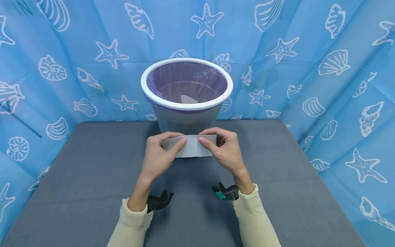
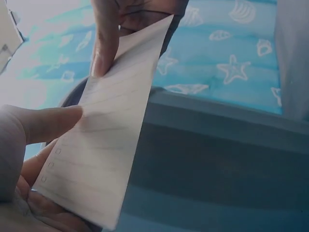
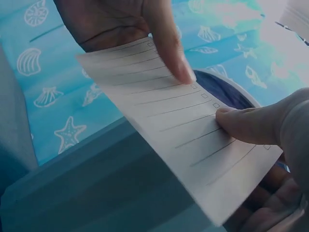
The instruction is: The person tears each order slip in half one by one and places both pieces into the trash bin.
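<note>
A pale strip of lined paper (image 1: 192, 145) with a row of small square boxes along one long edge is held level between both hands, in front of the trash can. My left hand (image 1: 158, 154) pinches its left half, thumb on the near face and fingers behind. On the right half, my right hand (image 1: 225, 147) pinches the same way, the two thumbs pointing at each other near the middle. Both wrist views show the ruled lines across the paper (image 2: 104, 135) and the boxes beside the thumbs. The fingers behind the paper are partly hidden.
Just beyond the hands stands a grey trash can (image 1: 186, 118) with a white rim and a purple liner (image 1: 197, 80). A white scrap (image 1: 188, 99) lies inside it. Grey cloth covers the table (image 1: 102, 178). Behind hangs a blue curtain (image 1: 172, 20) with shells and starfish.
</note>
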Tool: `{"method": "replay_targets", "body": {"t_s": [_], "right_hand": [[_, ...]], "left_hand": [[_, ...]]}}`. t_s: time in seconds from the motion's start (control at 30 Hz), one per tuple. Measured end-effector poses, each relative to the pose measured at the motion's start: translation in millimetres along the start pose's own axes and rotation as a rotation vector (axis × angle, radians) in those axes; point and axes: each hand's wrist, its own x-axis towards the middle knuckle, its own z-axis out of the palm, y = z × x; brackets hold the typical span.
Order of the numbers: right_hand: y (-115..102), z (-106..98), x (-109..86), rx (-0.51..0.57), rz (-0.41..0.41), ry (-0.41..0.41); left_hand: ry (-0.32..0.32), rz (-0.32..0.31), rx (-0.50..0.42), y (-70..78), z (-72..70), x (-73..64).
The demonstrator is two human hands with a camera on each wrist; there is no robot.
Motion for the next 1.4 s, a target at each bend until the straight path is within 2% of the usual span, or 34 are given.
{"method": "replay_targets", "body": {"t_s": [0.23, 0.5, 0.8, 1.0, 1.4], "right_hand": [[-3, 3, -0.5, -0.005, 0.004, -0.023], [-6, 7, -3.2, 0.006, -0.023, -0.034], [-5, 9, -3.4, -0.028, -0.027, -0.028], [-5, 10, -2.6, -0.035, -0.029, -0.034], [-4, 15, -2.3, -0.049, -0.028, -0.015]], "left_hand": [[0.009, 0.037, -0.018, 1.4, -1.0, 0.4], [-0.036, 0.073, 0.01, 4.0, 1.7, -1.9], [-0.04, 0.087, 0.033, 6.5, 4.1, -3.0], [-0.046, 0.059, 0.015, 5.1, 4.0, -2.2], [-0.07, -0.092, -0.125, 1.9, 2.5, -0.5]]}}
